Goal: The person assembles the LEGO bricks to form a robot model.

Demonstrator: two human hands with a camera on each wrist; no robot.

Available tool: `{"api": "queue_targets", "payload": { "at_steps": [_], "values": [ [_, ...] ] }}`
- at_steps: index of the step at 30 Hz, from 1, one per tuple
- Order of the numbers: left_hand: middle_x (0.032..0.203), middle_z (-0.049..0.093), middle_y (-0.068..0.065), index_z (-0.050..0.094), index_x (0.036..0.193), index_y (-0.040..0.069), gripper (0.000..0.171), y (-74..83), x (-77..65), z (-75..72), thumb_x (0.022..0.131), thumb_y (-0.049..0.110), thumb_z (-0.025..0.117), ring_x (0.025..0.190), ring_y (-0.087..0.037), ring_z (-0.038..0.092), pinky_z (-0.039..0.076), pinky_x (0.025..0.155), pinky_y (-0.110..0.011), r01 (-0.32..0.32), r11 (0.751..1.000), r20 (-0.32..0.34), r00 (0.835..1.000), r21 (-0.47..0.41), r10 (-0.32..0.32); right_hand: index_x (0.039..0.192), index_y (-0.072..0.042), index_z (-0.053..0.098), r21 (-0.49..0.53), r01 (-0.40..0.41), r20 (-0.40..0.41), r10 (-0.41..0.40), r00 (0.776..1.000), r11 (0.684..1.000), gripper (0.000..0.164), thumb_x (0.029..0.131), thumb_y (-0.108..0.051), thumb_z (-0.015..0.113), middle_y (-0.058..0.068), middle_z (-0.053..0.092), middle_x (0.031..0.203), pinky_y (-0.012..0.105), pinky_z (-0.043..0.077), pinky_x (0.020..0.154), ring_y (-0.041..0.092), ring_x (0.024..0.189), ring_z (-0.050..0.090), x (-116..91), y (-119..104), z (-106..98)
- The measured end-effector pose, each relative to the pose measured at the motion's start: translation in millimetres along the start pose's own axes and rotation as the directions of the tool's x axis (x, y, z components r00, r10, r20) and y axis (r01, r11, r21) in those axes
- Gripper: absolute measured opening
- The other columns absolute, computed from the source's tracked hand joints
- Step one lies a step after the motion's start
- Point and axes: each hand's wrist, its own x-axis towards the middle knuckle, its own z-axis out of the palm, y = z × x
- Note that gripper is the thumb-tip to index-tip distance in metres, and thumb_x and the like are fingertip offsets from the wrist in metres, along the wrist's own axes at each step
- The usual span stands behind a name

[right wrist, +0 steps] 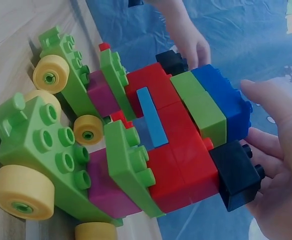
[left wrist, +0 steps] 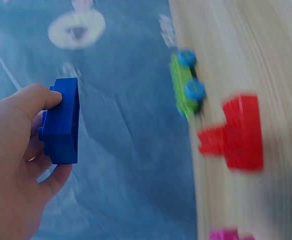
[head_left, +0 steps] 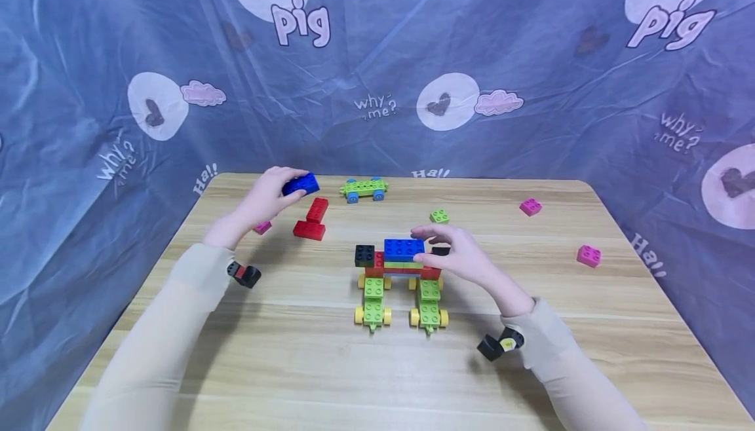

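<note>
My left hand (head_left: 268, 196) pinches a blue brick (left wrist: 63, 122) between thumb and fingers, above the far left of the table. My right hand (head_left: 457, 251) is at the top of a built brick structure (right wrist: 173, 150), its fingers loosely bent around the right end of a second blue brick (head_left: 404, 248). That brick sits on a lime green layer (right wrist: 198, 105) over red bricks (right wrist: 176, 155). A black brick (head_left: 364, 255) tops the left end; another black brick (right wrist: 236, 175) at the right end is partly covered by my hand. Underneath are two green car bases (head_left: 373, 313) with yellow wheels.
Two red bricks (head_left: 309, 230) lie near my left hand, with a pink brick (head_left: 262, 227) beside my wrist. A green car base with blue wheels (head_left: 364, 188) stands at the back. Farther right are a small green brick (head_left: 439, 216) and two pink bricks (head_left: 588, 256).
</note>
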Motion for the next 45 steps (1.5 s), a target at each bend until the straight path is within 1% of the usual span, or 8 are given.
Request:
{"api": "queue_targets", "payload": {
  "at_steps": [7,12,14,21,28,31,36,45],
  "values": [
    [0.126,0.06,-0.019,0.057,0.131,0.002,0.042,48.9,2.4,14.1,0.092,0.016,0.065,0.114,-0.035,0.052,0.047,0.095,-0.05,-0.109,0.992,0.0,0.994,-0.061,0.109,0.123,-0.002,0.061,0.033,-0.021,-0.026,0.022,0.999,0.999,0.042,0.084,-0.012,0.074,0.013,0.065,0.123,0.045,0.048,0.098,0.027,0.114,0.06,1.9,-5.8,-3.0],
    [0.125,0.062,-0.019,0.059,0.128,0.001,0.04,75.6,2.0,27.8,0.091,0.015,0.066,0.115,-0.035,0.053,0.046,0.096,-0.05,-0.229,0.969,-0.038,0.973,-0.098,0.226,0.124,-0.002,0.061,0.025,-0.017,-0.052,0.019,0.998,1.0,0.043,0.084,-0.012,0.073,0.013,0.065,0.123,0.046,0.047,0.098,0.027,0.114,0.06,3.0,-9.3,-2.7],
    [0.125,0.062,-0.019,0.06,0.127,0.001,0.039,83.9,1.9,33.6,0.09,0.015,0.066,0.115,-0.035,0.054,0.046,0.097,-0.05,-0.26,0.959,-0.042,0.965,-0.113,0.257,0.124,-0.002,0.061,0.025,-0.015,-0.064,0.017,0.998,1.0,0.043,0.084,-0.013,0.074,0.014,0.065,0.123,0.046,0.047,0.098,0.027,0.114,0.061,3.5,-10.5,-2.4],
    [0.129,0.06,-0.016,0.061,0.127,0.005,0.039,107.0,0.6,51.2,0.09,0.017,0.066,0.12,-0.032,0.052,0.044,0.102,-0.048,-0.303,0.937,-0.014,0.952,-0.172,0.305,0.125,0.0,0.06,0.047,-0.02,-0.104,0.024,0.994,0.999,0.044,0.084,-0.011,0.073,0.015,0.065,0.124,0.046,0.047,0.099,0.028,0.113,0.061,4.0,-13.7,-2.0],
    [0.123,0.064,-0.015,0.063,0.123,0.002,0.038,125.0,1.4,62.9,0.089,0.017,0.068,0.117,-0.031,0.054,0.044,0.102,-0.047,-0.378,0.912,-0.019,0.925,-0.162,0.38,0.125,-0.001,0.06,0.046,-0.006,-0.13,0.012,0.991,0.999,0.044,0.084,-0.01,0.073,0.015,0.065,0.123,0.045,0.048,0.098,0.028,0.113,0.061,5.1,-14.4,-1.4],
    [0.122,0.065,-0.014,0.063,0.123,0.001,0.038,130.8,1.1,66.7,0.089,0.017,0.068,0.116,-0.029,0.055,0.044,0.102,-0.045,-0.38,0.91,-0.005,0.923,-0.167,0.384,0.125,-0.001,0.06,0.053,-0.008,-0.142,0.015,0.99,0.999,0.044,0.084,-0.009,0.073,0.015,0.065,0.121,0.046,0.048,0.097,0.029,0.112,0.062,5.2,-14.7,-0.5],
    [0.123,0.065,-0.013,0.063,0.124,0.002,0.039,137.1,-1.2,72.9,0.089,0.019,0.068,0.118,-0.028,0.055,0.046,0.101,-0.043,-0.356,0.917,0.021,0.931,-0.178,0.365,0.124,-0.001,0.06,0.072,-0.017,-0.151,0.028,0.988,0.997,0.043,0.083,-0.009,0.074,0.015,0.067,0.116,0.05,0.048,0.096,0.028,0.109,0.062,4.3,-15.6,1.4],
    [0.123,0.065,-0.013,0.063,0.125,0.003,0.043,140.3,-3.7,81.3,0.087,0.02,0.072,0.116,-0.028,0.058,0.051,0.096,-0.042,-0.325,0.915,0.014,0.941,-0.238,0.338,0.122,0.0,0.061,0.052,-0.045,-0.151,0.053,0.987,0.998,0.041,0.083,-0.009,0.074,0.018,0.068,0.112,0.047,0.049,0.096,0.032,0.106,0.063,1.2,-14.3,2.2]
  ]
}}
